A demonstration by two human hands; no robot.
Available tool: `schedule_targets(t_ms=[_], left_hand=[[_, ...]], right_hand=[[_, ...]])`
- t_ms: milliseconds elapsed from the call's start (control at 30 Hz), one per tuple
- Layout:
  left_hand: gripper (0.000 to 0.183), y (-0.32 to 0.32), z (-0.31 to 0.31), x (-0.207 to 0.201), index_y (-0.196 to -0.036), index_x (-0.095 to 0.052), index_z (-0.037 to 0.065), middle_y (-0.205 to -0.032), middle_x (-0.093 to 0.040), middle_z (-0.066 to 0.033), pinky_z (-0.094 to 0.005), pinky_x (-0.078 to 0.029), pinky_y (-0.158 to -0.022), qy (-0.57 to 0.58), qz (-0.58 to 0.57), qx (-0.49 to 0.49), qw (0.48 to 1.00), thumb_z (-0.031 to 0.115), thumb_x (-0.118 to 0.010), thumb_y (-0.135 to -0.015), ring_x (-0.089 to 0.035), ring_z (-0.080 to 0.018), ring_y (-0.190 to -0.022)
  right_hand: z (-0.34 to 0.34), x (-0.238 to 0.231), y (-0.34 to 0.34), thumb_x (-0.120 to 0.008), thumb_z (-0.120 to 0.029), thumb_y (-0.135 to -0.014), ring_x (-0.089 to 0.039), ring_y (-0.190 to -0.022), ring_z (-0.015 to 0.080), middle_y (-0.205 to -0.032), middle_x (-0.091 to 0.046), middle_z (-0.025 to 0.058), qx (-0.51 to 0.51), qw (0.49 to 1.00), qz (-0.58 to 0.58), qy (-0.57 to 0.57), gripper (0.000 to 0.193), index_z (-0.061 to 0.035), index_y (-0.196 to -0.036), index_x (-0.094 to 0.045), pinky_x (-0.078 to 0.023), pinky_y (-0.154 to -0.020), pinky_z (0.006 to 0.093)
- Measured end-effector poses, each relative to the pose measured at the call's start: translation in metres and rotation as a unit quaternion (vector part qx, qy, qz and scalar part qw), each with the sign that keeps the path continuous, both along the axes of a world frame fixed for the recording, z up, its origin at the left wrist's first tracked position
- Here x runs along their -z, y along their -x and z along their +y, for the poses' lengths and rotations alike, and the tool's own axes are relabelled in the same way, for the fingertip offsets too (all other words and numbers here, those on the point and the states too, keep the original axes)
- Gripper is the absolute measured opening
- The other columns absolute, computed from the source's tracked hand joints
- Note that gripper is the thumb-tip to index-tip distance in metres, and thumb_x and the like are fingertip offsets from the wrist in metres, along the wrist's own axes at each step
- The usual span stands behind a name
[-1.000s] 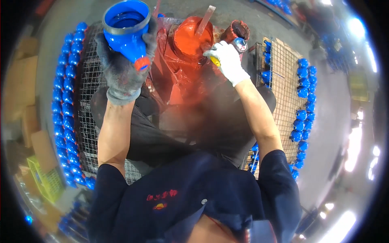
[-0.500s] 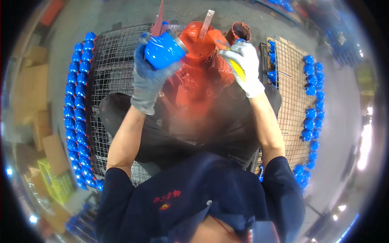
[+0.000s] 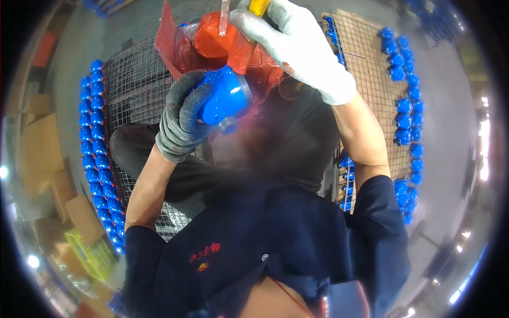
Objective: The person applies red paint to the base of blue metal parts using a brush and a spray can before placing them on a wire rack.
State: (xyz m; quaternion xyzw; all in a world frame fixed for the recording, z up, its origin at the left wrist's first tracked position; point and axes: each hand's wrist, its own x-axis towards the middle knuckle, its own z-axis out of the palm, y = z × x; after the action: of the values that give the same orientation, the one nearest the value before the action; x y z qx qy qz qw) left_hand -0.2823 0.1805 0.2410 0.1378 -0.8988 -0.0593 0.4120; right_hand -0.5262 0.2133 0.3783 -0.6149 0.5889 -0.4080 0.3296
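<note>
A grey-gloved hand, my left hand (image 3: 183, 114), is wrapped round a glossy blue valve body (image 3: 220, 98) with a wide threaded end and a smaller threaded stub. I hold it tilted over my lap. My right hand (image 3: 299, 45), in a white glove, is closed round the yellow handle of a paintbrush (image 3: 241, 55). The brush's flat head is coated orange-red and meets the upper edge of the valve body. Behind both hands stands a red-coated container (image 3: 212, 40), partly covered by them, with a flat metal strip (image 3: 224, 16) sticking up from it.
Wire mesh racks (image 3: 135, 74) lie on both sides of my legs. Rows of blue round parts (image 3: 98, 132) line the left rack, and more blue parts (image 3: 403, 106) sit along the right mesh panel (image 3: 366, 69). Cardboard boxes (image 3: 42, 148) and a yellow-green crate (image 3: 93, 254) are at far left.
My right hand has brought the brush from beside the small red pot up to the valve body. My left hand has lowered and turned the valve body, so its small stub now shows.
</note>
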Motion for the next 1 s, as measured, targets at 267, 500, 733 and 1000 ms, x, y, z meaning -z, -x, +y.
schedule_targets(t_ms=[267, 500, 733, 1000], left_hand=[[0.091, 0.007, 0.009, -0.003, -0.138, -0.047, 0.006, -0.135, -0.054, -0.0191, -0.049, -0.05, -0.101, -0.005, 0.015, -0.06, 0.998, 0.024, -0.096, -0.063, -0.057, -0.038, -0.12], [0.092, 0.008, 0.012, 0.011, -0.138, -0.044, 0.007, -0.131, -0.056, -0.0102, -0.0406, -0.055, -0.098, -0.347, 0.196, -0.045, 0.916, 0.02, -0.098, -0.065, -0.058, -0.0224, -0.117], [0.081, -0.001, 0.007, -0.032, -0.147, -0.042, 0.005, -0.131, -0.06, -0.0141, -0.0422, -0.054, -0.101, -0.728, 0.296, 0.125, 0.606, 0.039, -0.082, -0.085, -0.063, -0.0251, -0.116], [0.087, -0.035, -0.023, -0.011, -0.15, -0.033, -0.003, -0.127, -0.056, -0.0378, -0.0407, -0.064, -0.063, -0.83, 0.374, 0.295, 0.291, 0.057, -0.063, -0.094, -0.073, -0.0377, -0.087]], right_hand=[[0.016, 0.037, 0.005, -0.064, -0.03, -0.1, -0.061, -0.069, 0.0166, -0.078, -0.067, 0.0105, -0.043, 0.989, -0.016, 0.139, 0.031, 0.0007, -0.099, -0.063, -0.048, -0.066, 0.0339], [0.034, 0.059, -0.008, -0.077, -0.009, -0.087, -0.069, -0.081, 0.0255, -0.094, -0.07, 0.0068, -0.093, 0.958, -0.06, 0.264, 0.017, -0.0085, -0.101, -0.067, -0.053, -0.076, 0.035], [0.028, 0.067, -0.008, -0.087, -0.013, -0.069, -0.056, -0.073, 0.0215, -0.079, -0.058, 0.0005, -0.139, 0.874, 0.171, 0.434, 0.036, -0.0158, -0.097, -0.065, -0.043, -0.067, 0.0343], [0.017, 0.083, 0.018, -0.08, -0.014, -0.076, -0.061, -0.095, 0.0289, -0.096, -0.067, 0.0088, -0.228, 0.912, 0.003, 0.342, 0.026, -0.0064, -0.101, -0.075, -0.05, -0.084, 0.0392]])
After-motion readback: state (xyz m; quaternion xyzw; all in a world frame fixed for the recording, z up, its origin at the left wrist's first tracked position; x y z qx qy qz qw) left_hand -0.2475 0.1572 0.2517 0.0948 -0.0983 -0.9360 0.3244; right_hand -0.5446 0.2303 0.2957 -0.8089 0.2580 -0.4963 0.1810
